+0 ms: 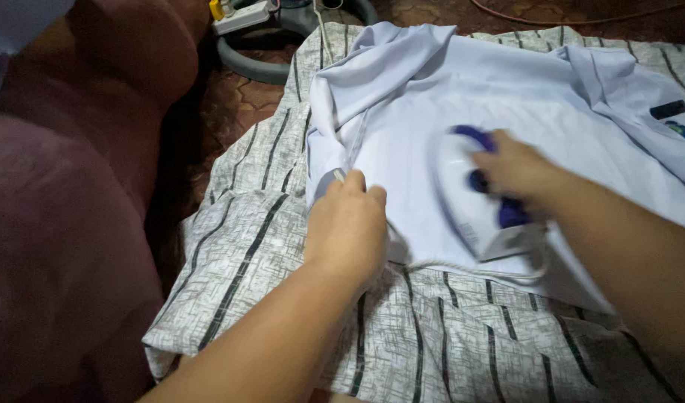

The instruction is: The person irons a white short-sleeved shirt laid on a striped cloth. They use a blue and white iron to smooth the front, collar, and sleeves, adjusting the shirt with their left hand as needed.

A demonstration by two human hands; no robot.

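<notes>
A white shirt [462, 89] lies spread on a striped grey-and-white cloth [245, 246]. My right hand [515, 166] grips the blue handle of a white electric iron [469, 201], which rests flat on the shirt and looks blurred. My left hand [348, 220] pinches the shirt's near left edge, by a grey trim, and holds it down. A white cord [462, 265] runs from the iron along the shirt's lower hem.
A dark maroon cushion or seat [66, 224] fills the left side. At the top lie a grey hose [264, 67] and a white power strip [241, 15] on a reddish tiled floor. A small dark patch [668, 110] sits on the shirt at right.
</notes>
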